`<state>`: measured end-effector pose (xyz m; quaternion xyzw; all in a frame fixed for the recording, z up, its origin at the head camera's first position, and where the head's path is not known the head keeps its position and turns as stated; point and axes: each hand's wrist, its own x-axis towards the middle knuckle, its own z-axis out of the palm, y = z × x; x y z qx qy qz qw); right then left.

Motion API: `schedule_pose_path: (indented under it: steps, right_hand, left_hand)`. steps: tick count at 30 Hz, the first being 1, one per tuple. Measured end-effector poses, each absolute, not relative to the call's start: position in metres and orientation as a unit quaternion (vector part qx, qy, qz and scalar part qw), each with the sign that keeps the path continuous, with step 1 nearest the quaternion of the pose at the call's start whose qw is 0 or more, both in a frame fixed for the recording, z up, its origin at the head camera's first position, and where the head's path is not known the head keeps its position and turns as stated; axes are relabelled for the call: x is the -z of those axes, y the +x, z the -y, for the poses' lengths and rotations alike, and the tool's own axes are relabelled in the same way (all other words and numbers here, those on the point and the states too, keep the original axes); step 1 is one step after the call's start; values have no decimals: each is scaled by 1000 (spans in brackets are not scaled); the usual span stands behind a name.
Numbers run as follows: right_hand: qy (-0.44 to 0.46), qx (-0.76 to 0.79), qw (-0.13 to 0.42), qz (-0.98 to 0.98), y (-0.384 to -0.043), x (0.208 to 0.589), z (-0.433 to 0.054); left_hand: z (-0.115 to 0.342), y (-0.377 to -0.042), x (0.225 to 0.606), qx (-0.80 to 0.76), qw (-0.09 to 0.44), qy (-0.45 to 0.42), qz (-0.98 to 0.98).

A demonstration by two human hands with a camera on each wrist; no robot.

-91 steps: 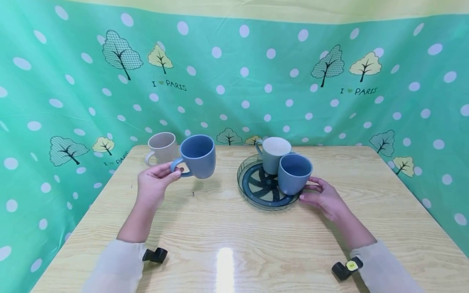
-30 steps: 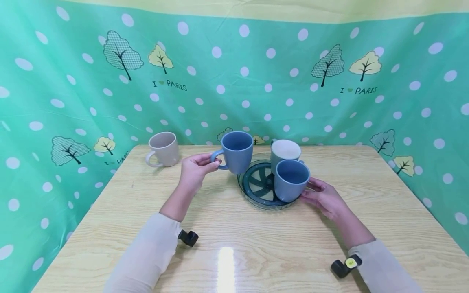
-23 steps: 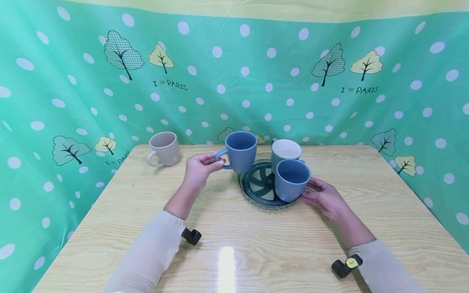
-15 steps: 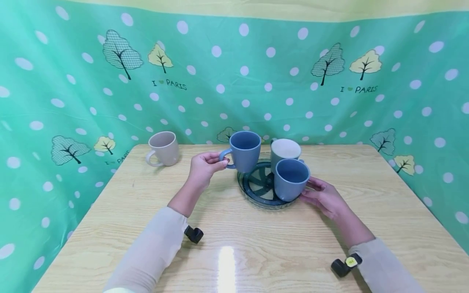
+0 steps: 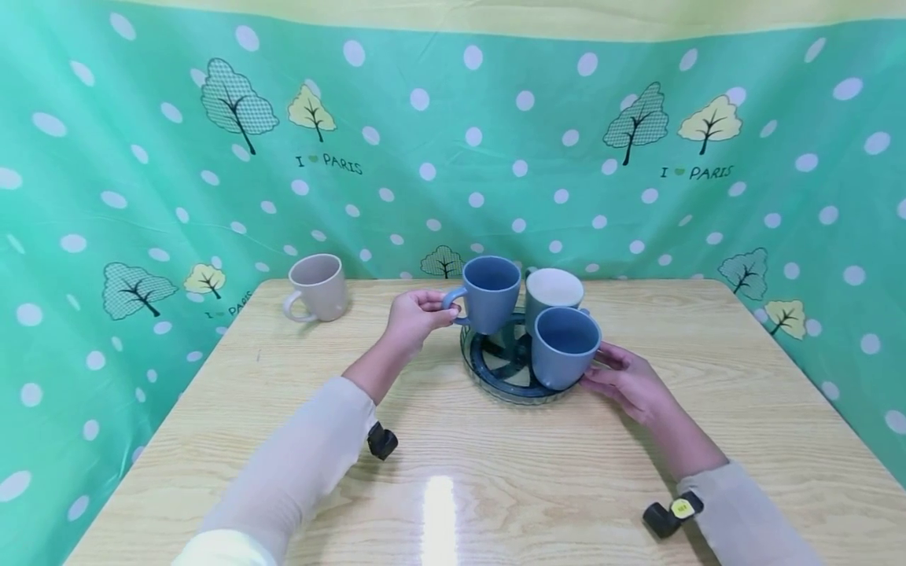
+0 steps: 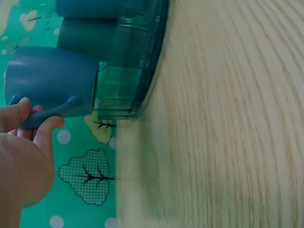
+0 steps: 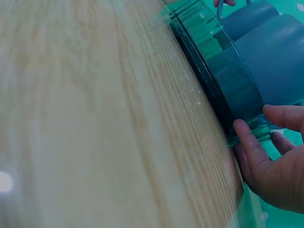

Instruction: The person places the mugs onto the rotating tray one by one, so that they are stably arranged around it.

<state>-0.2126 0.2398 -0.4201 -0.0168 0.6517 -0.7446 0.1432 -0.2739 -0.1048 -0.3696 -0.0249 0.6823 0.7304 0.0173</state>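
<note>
With thumb and fingers my left hand (image 5: 419,314) pinches the handle of a blue mug (image 5: 490,306), held upright over the left back part of a clear round turntable (image 5: 520,397). In the left wrist view the mug's base (image 6: 90,88) is right at the turntable's rim. On the turntable stand a second blue mug (image 5: 564,358) at the right front and a grey-green mug with a pale inside (image 5: 554,292) behind it. My right hand (image 5: 630,385) grips the turntable's right edge; in the right wrist view the fingers (image 7: 249,142) lie along its clear wall.
A beige mug (image 5: 318,292) stands at the back left of the wooden table (image 5: 453,464), its handle to the left. A green dotted curtain (image 5: 453,141) hangs behind the table. Both forearms wear small black wrist cameras.
My left hand has carried the blue mug rightward, away from the beige mug to over the turntable. Earlier the turntable's two mugs shifted slightly round; my right hand has stayed at its edge.
</note>
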Motion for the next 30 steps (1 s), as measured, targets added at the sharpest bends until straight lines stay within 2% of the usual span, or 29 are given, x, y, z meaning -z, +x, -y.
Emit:
schedule_pose_path:
  steps: [17,30]
  right_hand:
    - [-11,743,143,-653,-212,420,-239]
    - [-1,748,135,-650,-211,418,-235]
  left_hand:
    - [91,-281,392,-723,24,-47,-689]
    - [93,-289,398,-675,19,-23,-738]
